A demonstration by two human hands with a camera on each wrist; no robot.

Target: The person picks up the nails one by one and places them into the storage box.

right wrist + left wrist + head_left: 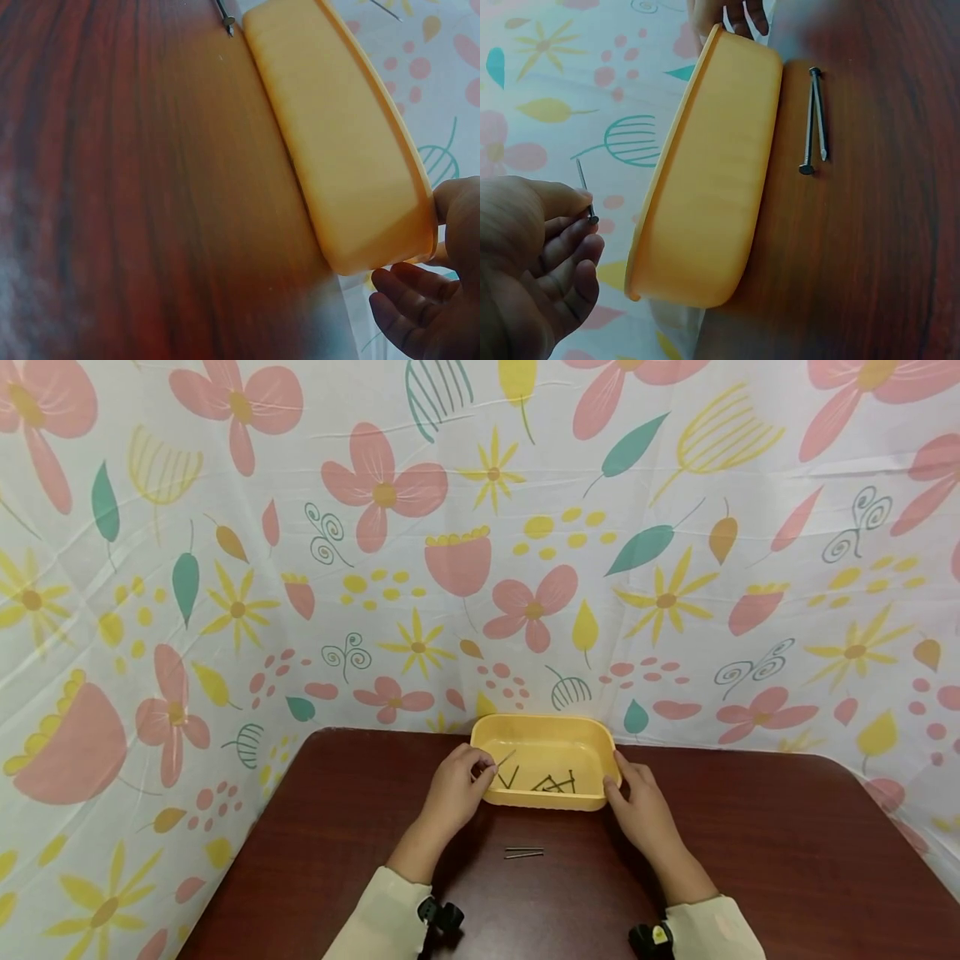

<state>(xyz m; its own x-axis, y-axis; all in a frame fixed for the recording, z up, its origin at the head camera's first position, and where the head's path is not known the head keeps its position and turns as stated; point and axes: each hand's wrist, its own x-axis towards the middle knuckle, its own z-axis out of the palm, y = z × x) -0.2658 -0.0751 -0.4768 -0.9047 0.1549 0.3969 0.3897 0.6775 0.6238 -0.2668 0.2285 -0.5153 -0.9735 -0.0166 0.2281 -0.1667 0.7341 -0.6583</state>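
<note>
My left hand [456, 785] pinches a nail [583, 178] near its head between thumb and fingers, its shank slanting up over the left end of a yellow plastic container [551, 804]. Inside the container lie several nails [554, 783], loosely crossed near the front wall. At the opposite end, my right hand [643, 802] grips the container's rim, thumb at the rim and fingers along the outer side. Two more nails [523, 850] lie side by side on the table in front of the container, heads at opposite ends.
The dark reddish-brown wooden table [570, 902] carries the container at its far edge. A white cloth with printed flowers [480, 568] hangs right behind the table and along its left. Black straps with small cameras [448, 917] sit on both wrists.
</note>
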